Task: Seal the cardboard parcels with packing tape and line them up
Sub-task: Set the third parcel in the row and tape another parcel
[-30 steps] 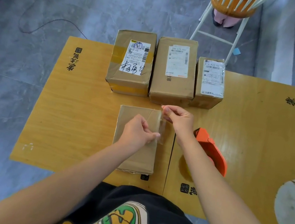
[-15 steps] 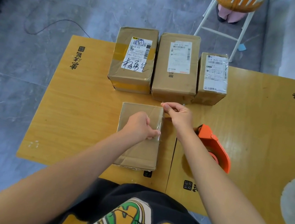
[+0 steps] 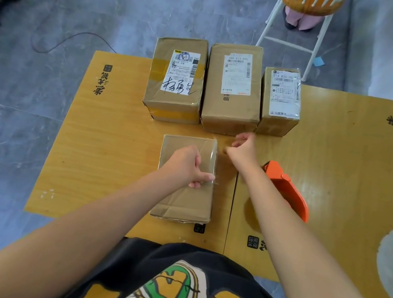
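The sealing step is under way on the near parcel [image 3: 180,204], which is lying flat on the yellow table [image 3: 114,134] in front of the person, just short of the finished row. A glossy tape strip [image 3: 212,158] is running along that parcel's right edge. The left hand [image 3: 188,167] is resting on the parcel top with its fingers curled, pinching the strip's near end between the thumb and the bent forefinger. The right hand [image 3: 243,148] is hovering just off the parcel's far right corner with its fingers curled in. It may be holding the far end of the clear tape, but the view is too soft there to tell whether anything is in its grip.

The next move is likely calling for the strip to be pulled taut, laid over the far edge and rubbed flat without creases. After that, the parcel needs sliding up into line with the others.

Counting: four parcels in all. Three are standing side by side at the table's far edge, each carrying a shipping label: the left parcel [image 3: 176,79], the middle parcel [image 3: 233,89] and the smaller right parcel [image 3: 280,100]. The fourth is under the hands. One orange tape dispenser [image 3: 288,188] is sitting just beside the right forearm, and one chair [image 3: 308,0] is standing beyond the table
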A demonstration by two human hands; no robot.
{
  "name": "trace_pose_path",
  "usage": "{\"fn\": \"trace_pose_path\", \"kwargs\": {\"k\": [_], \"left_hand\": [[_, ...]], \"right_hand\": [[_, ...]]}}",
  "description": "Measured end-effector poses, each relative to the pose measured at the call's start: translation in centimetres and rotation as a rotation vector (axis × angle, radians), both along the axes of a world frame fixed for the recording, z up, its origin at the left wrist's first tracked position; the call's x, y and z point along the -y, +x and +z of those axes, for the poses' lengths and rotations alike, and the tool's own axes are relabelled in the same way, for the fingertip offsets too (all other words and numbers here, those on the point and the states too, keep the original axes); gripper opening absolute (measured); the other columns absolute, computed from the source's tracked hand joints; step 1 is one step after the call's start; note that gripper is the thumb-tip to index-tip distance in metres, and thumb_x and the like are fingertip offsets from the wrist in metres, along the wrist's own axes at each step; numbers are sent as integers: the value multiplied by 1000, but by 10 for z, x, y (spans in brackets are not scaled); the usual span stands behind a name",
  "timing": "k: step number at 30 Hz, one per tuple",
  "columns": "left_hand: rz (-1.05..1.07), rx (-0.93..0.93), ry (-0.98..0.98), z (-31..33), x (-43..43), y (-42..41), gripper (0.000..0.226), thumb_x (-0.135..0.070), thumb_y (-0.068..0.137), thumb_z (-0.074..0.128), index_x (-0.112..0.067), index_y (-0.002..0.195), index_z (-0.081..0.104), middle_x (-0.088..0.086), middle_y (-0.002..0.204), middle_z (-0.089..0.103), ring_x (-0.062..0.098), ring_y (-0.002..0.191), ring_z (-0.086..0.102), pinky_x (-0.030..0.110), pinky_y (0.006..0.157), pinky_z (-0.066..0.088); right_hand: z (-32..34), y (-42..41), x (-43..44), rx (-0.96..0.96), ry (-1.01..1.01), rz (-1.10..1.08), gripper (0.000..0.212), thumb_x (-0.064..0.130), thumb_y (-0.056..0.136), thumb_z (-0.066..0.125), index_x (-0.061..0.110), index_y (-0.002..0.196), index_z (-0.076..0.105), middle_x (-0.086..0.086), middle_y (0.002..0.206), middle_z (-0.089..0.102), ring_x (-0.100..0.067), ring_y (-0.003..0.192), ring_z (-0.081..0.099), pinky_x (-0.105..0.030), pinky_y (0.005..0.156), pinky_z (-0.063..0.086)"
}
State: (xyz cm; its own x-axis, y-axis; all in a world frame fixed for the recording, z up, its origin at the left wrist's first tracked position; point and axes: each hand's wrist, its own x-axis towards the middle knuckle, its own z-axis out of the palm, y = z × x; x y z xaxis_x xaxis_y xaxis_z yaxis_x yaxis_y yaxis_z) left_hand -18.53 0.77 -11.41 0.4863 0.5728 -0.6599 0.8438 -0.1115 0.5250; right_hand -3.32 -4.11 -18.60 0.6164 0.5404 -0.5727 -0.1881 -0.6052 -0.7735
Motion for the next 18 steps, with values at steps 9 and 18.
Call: {"fn": "trace_pose_path", "kwargs": {"k": [9,18], "left_hand": [[72,129,572,-12,-13,-32,24,-36,101,49,-15,89,50,4,86,55,19,77,50,30,65,42],[-115,112,917,-58,-4,-23,30,-23,102,40,-9,126,50,10,125,57,28,126,48,40,110,25]], "right_hand": [[40,-27,47,311,99,172,23,28,102,45,9,92,52,1,72,49,-13,62,45,-30,58,38],[41,-95,66,472,-170,482,34,40,108,22,20,92,45,1,69,53,-17,58,51,-31,52,40]]}}
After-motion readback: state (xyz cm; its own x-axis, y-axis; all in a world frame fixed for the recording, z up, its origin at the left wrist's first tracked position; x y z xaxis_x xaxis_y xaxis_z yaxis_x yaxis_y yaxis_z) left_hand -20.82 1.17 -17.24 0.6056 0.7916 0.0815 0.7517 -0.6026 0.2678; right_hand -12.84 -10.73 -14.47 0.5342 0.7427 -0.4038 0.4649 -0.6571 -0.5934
